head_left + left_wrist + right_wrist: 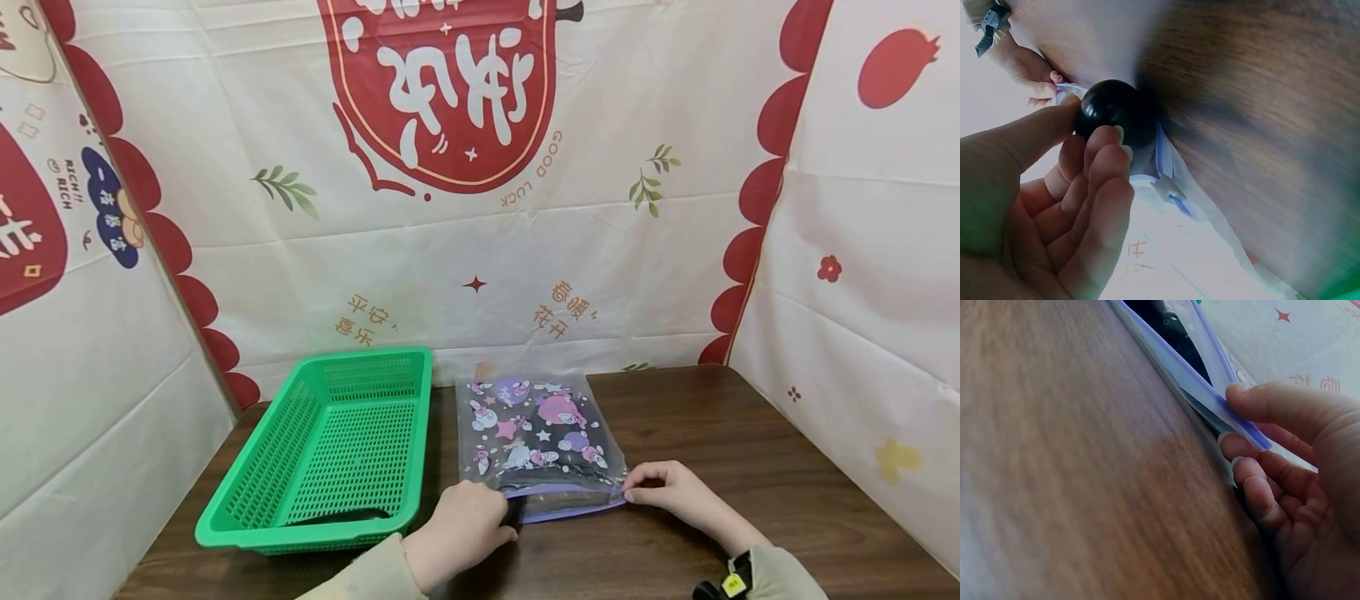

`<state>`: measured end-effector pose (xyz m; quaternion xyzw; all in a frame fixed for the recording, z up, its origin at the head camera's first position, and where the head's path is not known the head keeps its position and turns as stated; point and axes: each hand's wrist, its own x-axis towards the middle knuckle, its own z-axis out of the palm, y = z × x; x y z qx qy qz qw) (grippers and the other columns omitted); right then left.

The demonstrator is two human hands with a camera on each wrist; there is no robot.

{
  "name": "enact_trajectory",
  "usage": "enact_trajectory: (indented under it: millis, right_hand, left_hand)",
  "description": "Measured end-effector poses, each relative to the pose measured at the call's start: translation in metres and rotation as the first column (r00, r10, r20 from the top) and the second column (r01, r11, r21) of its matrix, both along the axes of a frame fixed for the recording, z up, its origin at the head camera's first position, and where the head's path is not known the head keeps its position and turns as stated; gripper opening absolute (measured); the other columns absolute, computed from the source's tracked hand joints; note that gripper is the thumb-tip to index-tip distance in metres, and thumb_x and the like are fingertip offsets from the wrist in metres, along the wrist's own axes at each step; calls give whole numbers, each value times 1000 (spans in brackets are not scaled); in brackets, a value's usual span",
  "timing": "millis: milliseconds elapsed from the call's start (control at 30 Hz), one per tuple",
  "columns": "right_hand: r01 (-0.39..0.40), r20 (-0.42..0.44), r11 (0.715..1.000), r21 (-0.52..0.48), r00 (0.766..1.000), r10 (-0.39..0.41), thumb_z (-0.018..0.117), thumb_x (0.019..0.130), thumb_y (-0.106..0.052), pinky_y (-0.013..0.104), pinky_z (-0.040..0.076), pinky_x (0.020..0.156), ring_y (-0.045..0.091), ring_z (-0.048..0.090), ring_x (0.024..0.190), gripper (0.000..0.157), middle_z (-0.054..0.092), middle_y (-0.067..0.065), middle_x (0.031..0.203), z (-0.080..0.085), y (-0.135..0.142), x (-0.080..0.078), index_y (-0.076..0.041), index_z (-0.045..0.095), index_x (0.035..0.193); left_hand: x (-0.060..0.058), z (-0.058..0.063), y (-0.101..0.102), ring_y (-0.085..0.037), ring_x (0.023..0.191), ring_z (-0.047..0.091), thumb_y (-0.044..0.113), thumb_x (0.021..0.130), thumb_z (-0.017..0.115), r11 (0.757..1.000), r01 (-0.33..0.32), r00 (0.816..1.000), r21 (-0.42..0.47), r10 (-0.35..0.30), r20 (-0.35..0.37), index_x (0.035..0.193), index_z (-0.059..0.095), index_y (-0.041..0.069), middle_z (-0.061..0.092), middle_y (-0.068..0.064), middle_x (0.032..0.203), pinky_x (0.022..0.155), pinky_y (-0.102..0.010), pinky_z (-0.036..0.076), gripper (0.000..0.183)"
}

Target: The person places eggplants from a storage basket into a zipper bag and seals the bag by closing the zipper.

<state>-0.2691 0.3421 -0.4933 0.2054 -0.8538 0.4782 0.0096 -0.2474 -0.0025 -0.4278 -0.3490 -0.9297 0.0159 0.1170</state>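
A clear zip bag [540,425] printed with pink and purple cartoon figures lies flat, its purple-edged mouth parted toward me. My left hand [461,529] is at the left end of that mouth. Between thumb and fingers it pinches a glossy black round-ended object [1116,112], whose kind I cannot tell. A white zip slider [1167,187] sits just beside those fingers. At the other end of the mouth, my right hand [678,496] pinches the purple zip edge [1244,428] between thumb and forefinger. Something black and shiny [1175,334] shows within the parted mouth.
To the left stands a green plastic basket [217,508] with a curved black item [345,517] lying along its near end. The brown wooden table [720,425] is bounded by printed white cloth [637,275] at the back and both sides.
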Motion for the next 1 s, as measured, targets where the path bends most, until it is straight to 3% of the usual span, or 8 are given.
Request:
enact_trajectory:
  millis: [200, 467, 733, 1000]
  right_hand:
    - [-5, 4, 1000, -6, 1000, 5, 68, 89, -9, 24, 45, 69, 4, 56, 79, 4, 68, 0, 85, 2, -1, 0, -8, 72, 88]
    - [1, -13, 1000, -4, 1000, -1, 69, 88, -10, 24, 45, 69, 3, 56, 78, 3, 68, -2, 84, 6, -2, 0, -10, 72, 87]
    - [15, -4, 1000, 12, 1000, -15, 69, 89, -12, 23, 45, 70, 4, 56, 80, 4, 68, -2, 85, 1, -1, 0, -9, 72, 87]
    - [13, -22, 1000, -3, 1000, -13, 69, 87, -8, 24, 45, 68, 4, 56, 78, 4, 67, -2, 83, 2, -3, 2, -11, 72, 86]
  left_hand:
    - [-1, 0, 0, -15, 55, 57, 38, 80, 77, 1000, 9, 1000, 19, -9, 0, 64, 63, 20, 59, 5, 61, 41, -32, 40, 27]
    - [0, -2, -1, -19, 51, 56, 23, 74, 78, 999, 36, 992, 26, -33, -120, 69, 63, 15, 59, 2, 60, 38, -34, 39, 18]
    - [4, -7, 0, -17, 47, 52, 41, 77, 74, 997, 34, 994, -63, -40, -97, 57, 60, 21, 54, 3, 55, 36, -36, 34, 32]
    - [3, -8, -1, -16, 44, 48, 46, 78, 72, 998, 17, 998, -55, -21, -62, 57, 55, 20, 49, 4, 51, 36, -36, 32, 37]
